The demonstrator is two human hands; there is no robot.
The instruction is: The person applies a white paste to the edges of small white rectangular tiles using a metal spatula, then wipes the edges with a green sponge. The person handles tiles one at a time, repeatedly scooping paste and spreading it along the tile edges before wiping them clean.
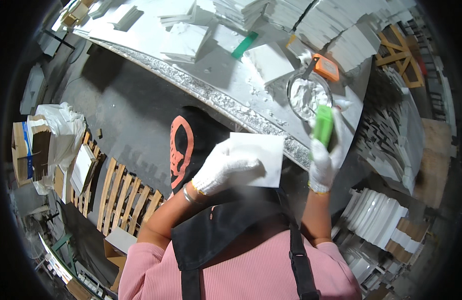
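Observation:
My left hand point(223, 167), in a white knit glove, is closed on a square white tile point(263, 157), held in front of my body with the thumb across its face. My gloved right hand point(325, 162) grips a green block-shaped tool point(323, 125); its exact kind I cannot make out. Just beyond that hand, a round bowl point(289, 90) of white paste or powder stands on the table, a dark-handled tool point(311, 67) leaning in it. An orange box-like item point(326, 68) lies beside the bowl.
The white worktable point(216, 67) has a powder-crusted front edge and carries stacked tiles point(268, 62) and a green strip point(244, 45). Wooden pallets point(123, 195) lie on the floor at left, near a plastic-wrapped stack point(61, 135). White slabs point(373, 217) are piled at right.

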